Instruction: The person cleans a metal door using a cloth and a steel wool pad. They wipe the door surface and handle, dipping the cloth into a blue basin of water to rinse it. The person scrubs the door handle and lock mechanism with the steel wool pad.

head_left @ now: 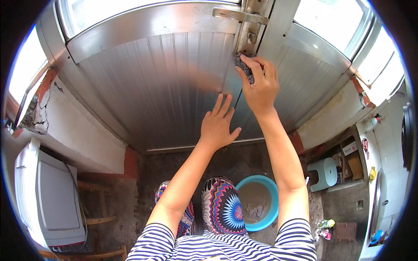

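My right hand grips a grey scouring pad and holds it against the door frame, just below the lock plate. Above it, a metal lever handle juts out to the left, with a key cylinder under it. My left hand has its fingers spread and holds nothing. Its fingertips appear to rest on the ribbed metal door panel, lower and to the left of the pad.
A turquoise basin of murky water with a cloth in it stands on the floor by my knee. At right are a plastic stool and shelves. A white appliance and wooden chair parts stand at left.
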Demonstrator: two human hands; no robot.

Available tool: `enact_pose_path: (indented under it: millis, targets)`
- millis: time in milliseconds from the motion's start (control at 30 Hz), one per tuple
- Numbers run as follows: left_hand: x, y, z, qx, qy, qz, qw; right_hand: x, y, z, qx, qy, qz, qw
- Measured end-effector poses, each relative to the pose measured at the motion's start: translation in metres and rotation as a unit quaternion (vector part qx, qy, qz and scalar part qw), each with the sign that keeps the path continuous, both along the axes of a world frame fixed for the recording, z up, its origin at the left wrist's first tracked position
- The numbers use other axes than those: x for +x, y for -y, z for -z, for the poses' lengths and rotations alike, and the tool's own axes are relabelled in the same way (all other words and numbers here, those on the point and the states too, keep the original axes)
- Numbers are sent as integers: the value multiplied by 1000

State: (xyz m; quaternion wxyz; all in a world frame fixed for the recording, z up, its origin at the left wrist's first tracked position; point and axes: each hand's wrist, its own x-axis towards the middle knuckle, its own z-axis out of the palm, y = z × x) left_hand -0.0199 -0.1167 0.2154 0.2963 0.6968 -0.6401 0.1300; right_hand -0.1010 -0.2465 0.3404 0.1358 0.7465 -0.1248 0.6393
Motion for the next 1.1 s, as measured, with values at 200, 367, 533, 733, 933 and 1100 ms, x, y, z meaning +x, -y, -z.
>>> enact_pose_path:
  millis: [200,367,533,733,933,1100]
  targets:
    - [-4,2,0,6,2,5,1000,-9,11,27,86,9,-31,996]
    - [-4,1,-3,12,16,-4,1000,16,-9,-2,286,240,-144,917]
    - [-14,8,-1,14,5,-5,1000,49,-8,13,177,204,-6,963]
    - [-7,6,1,19,-7,-3,1000,36,-27,40,180,135,-59,972]
    - [-11,11,4,15,20,-10,1000,40,-15,17,173,171,-13,970]
    - [-2,7,4,3,18,-5,1000,32,-17,26,164,146,-40,975]
